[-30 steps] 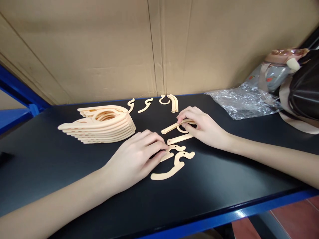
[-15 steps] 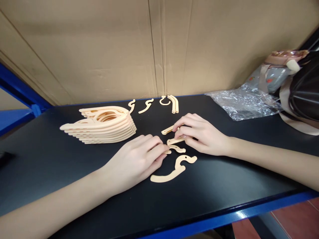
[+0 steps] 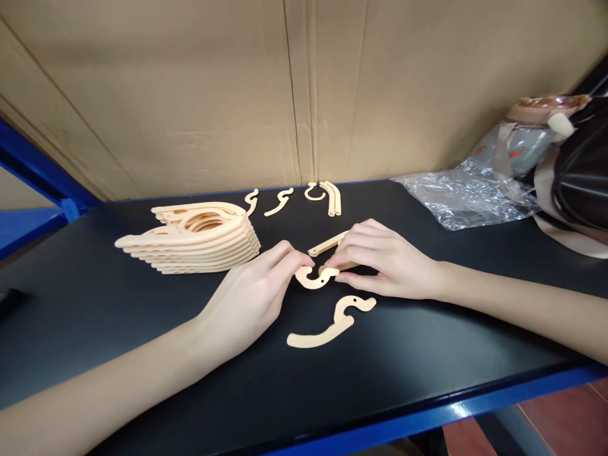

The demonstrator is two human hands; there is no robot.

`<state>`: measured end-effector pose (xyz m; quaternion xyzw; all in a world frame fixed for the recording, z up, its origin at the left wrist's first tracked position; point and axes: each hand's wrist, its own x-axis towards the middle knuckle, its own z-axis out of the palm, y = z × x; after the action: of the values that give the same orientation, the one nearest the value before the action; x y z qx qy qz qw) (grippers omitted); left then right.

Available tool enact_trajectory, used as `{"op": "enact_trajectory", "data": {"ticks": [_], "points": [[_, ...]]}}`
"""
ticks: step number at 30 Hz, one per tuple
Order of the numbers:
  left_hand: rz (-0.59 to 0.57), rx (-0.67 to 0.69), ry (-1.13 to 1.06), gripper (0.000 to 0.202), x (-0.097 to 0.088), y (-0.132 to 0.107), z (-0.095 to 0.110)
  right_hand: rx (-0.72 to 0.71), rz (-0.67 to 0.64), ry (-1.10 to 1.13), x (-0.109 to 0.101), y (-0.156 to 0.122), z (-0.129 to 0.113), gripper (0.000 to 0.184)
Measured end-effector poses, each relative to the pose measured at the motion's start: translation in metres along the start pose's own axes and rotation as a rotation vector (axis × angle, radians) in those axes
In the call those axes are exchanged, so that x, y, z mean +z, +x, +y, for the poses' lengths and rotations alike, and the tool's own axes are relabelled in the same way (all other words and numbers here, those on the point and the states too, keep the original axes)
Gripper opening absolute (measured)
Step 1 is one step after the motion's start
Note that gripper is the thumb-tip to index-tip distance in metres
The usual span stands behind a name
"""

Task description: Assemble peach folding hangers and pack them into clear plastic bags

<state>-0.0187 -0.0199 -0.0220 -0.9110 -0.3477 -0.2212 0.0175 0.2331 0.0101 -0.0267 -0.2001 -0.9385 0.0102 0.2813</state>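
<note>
My left hand [image 3: 254, 294] pinches a curved cream plastic hook piece [image 3: 311, 278] just above the black table [image 3: 142, 354]. My right hand [image 3: 382, 259] meets it from the right, fingers closed on a straight cream bar [image 3: 327, 244] and touching the hook piece's other end. Another curved cream piece [image 3: 330, 323] lies flat in front of both hands. To the left a stack of assembled cream hangers [image 3: 194, 237] stands on the table.
Several loose cream parts [image 3: 304, 197] lie at the back by the cardboard wall. Crumpled clear plastic [image 3: 468, 193] and a bag [image 3: 577, 177] sit at the right. A blue frame edges the table front [image 3: 427, 415].
My left hand lifted the hook piece off the table and turned it up. My right hand shifted left to meet it. The front curved piece stayed put.
</note>
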Motion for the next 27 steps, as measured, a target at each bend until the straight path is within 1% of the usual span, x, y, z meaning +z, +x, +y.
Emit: {"op": "enact_trajectory", "data": {"ticks": [3,7,11,13,15,17,20,24,27], "points": [[-0.012,0.015,0.063,0.029,0.002,-0.001,-0.001,-0.024,0.004,-0.049,0.0,0.0,0.001,0.016],[0.015,0.069,0.128,0.022,0.0,0.0,0.003,-0.08,0.036,-0.088,-0.001,0.001,-0.002,0.018],[0.024,0.173,0.164,0.034,-0.002,0.002,0.008,-0.188,0.04,-0.198,-0.002,0.002,-0.006,0.019],[0.019,0.196,0.187,0.034,-0.002,0.002,0.01,-0.215,0.038,-0.237,-0.002,0.002,-0.007,0.018],[0.017,0.205,0.189,0.033,-0.001,0.001,0.01,-0.22,0.042,-0.23,-0.001,0.002,-0.007,0.017],[0.02,0.198,0.179,0.031,0.001,0.001,0.009,-0.187,0.049,-0.197,-0.001,0.002,-0.006,0.017],[0.024,0.154,0.153,0.03,0.002,0.0,0.008,-0.062,0.053,-0.132,-0.001,0.001,-0.004,0.016],[-0.008,0.063,0.153,0.029,0.001,0.001,0.006,0.132,-0.01,-0.052,-0.001,0.0,0.002,0.013],[-0.025,0.032,0.158,0.024,0.0,0.001,0.005,0.196,-0.035,0.02,-0.001,0.0,0.005,0.015]]}}
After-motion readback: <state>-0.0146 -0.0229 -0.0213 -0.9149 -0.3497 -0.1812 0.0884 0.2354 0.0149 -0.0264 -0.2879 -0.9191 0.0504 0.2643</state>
